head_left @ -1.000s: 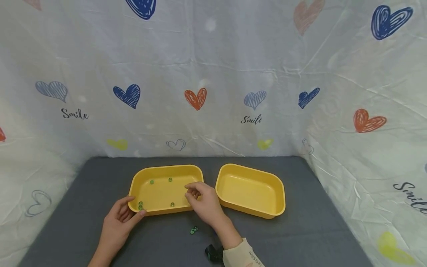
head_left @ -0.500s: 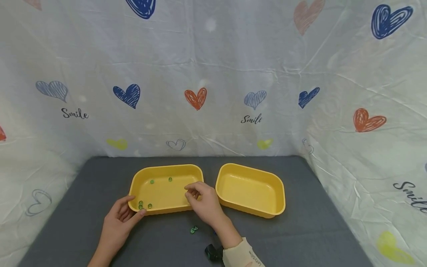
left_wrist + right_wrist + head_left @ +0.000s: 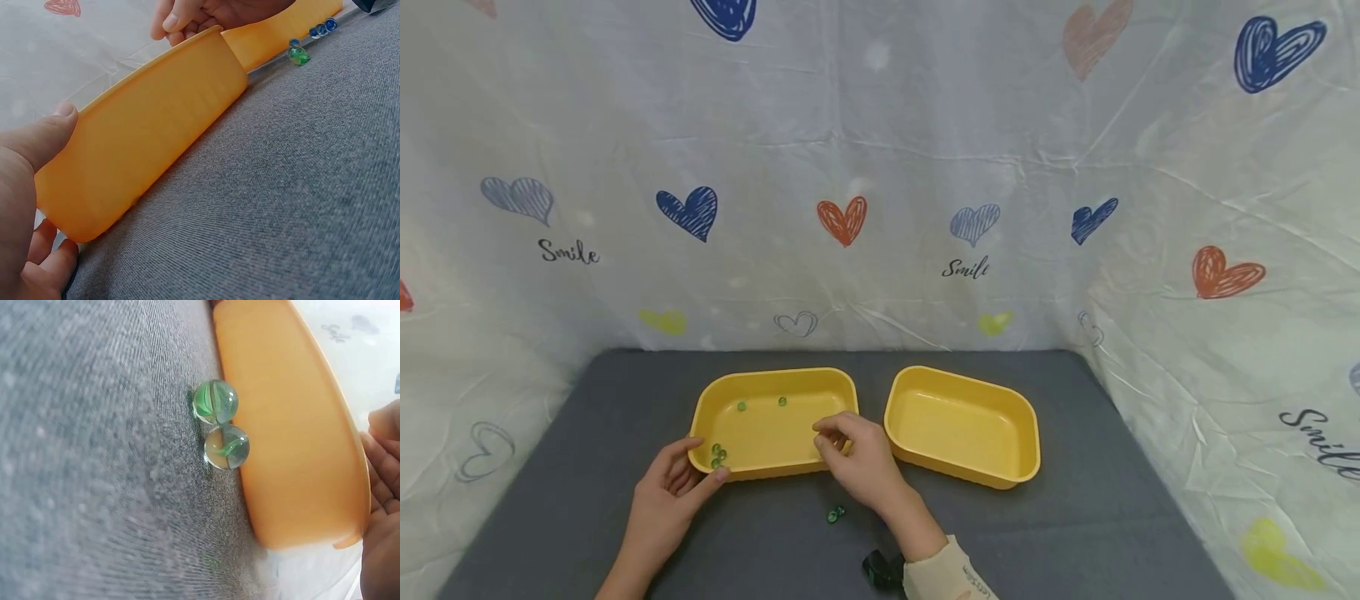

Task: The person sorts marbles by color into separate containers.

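My left hand [image 3: 658, 504] grips the left front corner of the left yellow plastic bin [image 3: 767, 468], thumb [image 3: 53, 134] on its front wall and fingers around the end. Inside that bin lie several green glass marbles: a cluster [image 3: 722, 455] near the left hand and two apart, one marble [image 3: 782, 402] towards the back. My right hand [image 3: 865, 462] hovers at the bin's right end, fingers loosely curled near the rim; nothing shows between them. On the cloth in front, two green marbles [image 3: 215, 401] sit together.
A second yellow bin [image 3: 962, 475] stands close on the right, with no marbles seen in it. Several blue marbles [image 3: 322, 29] lie on the grey cloth [image 3: 760, 550], hidden in the head view. A black device [image 3: 880, 569] sits by the right wrist.
One green marble has rolled leftwards across the left bin's floor and now sits with the cluster near the left hand. Both hands have hardly moved.
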`<state>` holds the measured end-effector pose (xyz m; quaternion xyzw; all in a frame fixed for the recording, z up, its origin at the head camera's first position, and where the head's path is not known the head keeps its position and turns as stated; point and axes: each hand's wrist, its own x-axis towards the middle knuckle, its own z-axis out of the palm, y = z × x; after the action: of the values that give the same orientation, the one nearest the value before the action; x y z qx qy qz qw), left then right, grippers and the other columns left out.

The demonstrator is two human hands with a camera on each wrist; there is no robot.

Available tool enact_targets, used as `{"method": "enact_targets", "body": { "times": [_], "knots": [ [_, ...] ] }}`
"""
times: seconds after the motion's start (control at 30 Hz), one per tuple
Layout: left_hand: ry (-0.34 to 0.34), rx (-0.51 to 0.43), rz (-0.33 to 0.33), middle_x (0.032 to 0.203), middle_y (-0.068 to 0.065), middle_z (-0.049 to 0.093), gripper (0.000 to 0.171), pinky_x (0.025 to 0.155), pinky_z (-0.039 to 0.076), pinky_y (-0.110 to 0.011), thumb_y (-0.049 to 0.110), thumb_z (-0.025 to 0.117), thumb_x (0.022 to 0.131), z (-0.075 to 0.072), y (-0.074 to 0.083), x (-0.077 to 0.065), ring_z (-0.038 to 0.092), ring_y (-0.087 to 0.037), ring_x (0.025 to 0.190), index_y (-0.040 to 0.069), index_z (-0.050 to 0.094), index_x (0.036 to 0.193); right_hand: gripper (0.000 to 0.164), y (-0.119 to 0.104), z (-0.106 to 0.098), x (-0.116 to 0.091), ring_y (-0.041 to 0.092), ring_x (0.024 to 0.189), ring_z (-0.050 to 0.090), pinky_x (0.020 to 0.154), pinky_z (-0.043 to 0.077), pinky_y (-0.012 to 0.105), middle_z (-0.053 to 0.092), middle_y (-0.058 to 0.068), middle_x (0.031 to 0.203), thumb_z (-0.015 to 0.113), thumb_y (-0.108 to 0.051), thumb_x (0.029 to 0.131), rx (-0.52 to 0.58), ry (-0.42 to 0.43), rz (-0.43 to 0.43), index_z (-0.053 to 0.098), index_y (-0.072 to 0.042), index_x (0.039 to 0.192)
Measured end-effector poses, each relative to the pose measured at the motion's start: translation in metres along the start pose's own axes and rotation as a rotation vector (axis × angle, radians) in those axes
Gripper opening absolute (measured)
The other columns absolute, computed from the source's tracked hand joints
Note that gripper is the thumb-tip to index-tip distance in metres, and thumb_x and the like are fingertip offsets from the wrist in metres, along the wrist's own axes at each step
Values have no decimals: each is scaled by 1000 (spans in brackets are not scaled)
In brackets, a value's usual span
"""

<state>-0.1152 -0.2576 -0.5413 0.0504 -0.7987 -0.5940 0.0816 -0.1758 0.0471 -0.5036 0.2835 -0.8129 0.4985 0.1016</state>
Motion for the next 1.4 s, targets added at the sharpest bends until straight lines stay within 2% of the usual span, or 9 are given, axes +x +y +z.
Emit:
{"method": "enact_targets", "body": {
  "times": [0.2, 0.4, 0.53, 0.7, 0.87, 1.0, 1.17, 1.27, 1.4],
  "knots": [
    [5, 1, 13, 162, -27, 50, 72, 94, 51, -5, 27, 87, 99, -1, 2, 0, 53, 18, 123, 3, 50, 156, 15, -4, -6, -2, 9, 89, 66, 72, 61, 26, 74, -5, 100, 76, -11, 105, 43, 2, -5, 80, -6, 119],
    [-6, -30, -5, 162, -27, 50, 73, 95, 52, -6, 27, 87, 99, -1, 1, 0, 54, 17, 123, 4, 49, 157, 13, -8, -15, -6, 10, 89, 68, 75, 64, 34, 75, -5, 102, 75, -13, 106, 117, 7, 5, 81, -11, 118],
    [-10, -29, -14, 162, -25, 50, 73, 95, 52, -6, 28, 87, 99, -1, 0, 0, 54, 16, 124, 5, 49, 157, 12, -10, -20, -9, 11, 89, 69, 77, 66, 39, 76, -3, 102, 75, -11, 105, 137, 10, -37, 81, -13, 116],
    [-11, -3, -28, 164, -24, 48, 74, 95, 51, -5, 32, 87, 98, -1, 1, 0, 53, 11, 129, 7, 49, 158, 13, -16, -24, -11, 10, 87, 69, 74, 66, 38, 77, -2, 101, 76, -8, 104, 147, -11, -92, 81, -14, 115],
    [-11, 2, -45, 165, -22, 48, 75, 95, 51, -5, 33, 86, 99, -2, 1, 0, 52, 11, 129, 7, 48, 158, 11, -19, -28, -15, 7, 85, 67, 73, 65, 35, 77, -4, 101, 75, -10, 105, 149, -77, -104, 81, -12, 113],
    [-8, 10, -47, 164, -22, 50, 75, 95, 51, -5, 33, 86, 99, -2, 2, -1, 52, 13, 128, 7, 47, 159, 11, -17, -29, -23, 5, 88, 68, 75, 65, 30, 76, -4, 103, 73, -12, 107, 149, -165, -107, 81, -14, 114],
    [-9, 17, -44, 165, -21, 48, 75, 96, 50, -5, 33, 86, 99, -2, 3, -1, 52, -3, 138, 8, 48, 159, 11, -13, -33, -32, 4, 90, 68, 78, 64, 28, 76, -5, 105, 73, -16, 108, 142, -262, -58, 80, -17, 116],
    [-8, 15, -43, 166, -20, 47, 76, 96, 50, -5, 34, 86, 98, -2, 3, 0, 52, -12, 142, 8, 48, 158, 12, -9, -36, -37, 3, 91, 68, 79, 64, 27, 75, -8, 105, 74, -16, 107, 125, -305, -13, 81, -14, 116],
    [-3, 12, -31, 164, -21, 49, 75, 95, 50, -5, 33, 87, 98, 0, 3, -1, 54, -3, 137, 7, 49, 158, 14, -2, -38, -44, 2, 91, 67, 80, 63, 26, 72, -14, 105, 76, -14, 106, 85, -346, 27, 80, -8, 118]
  ]
}}
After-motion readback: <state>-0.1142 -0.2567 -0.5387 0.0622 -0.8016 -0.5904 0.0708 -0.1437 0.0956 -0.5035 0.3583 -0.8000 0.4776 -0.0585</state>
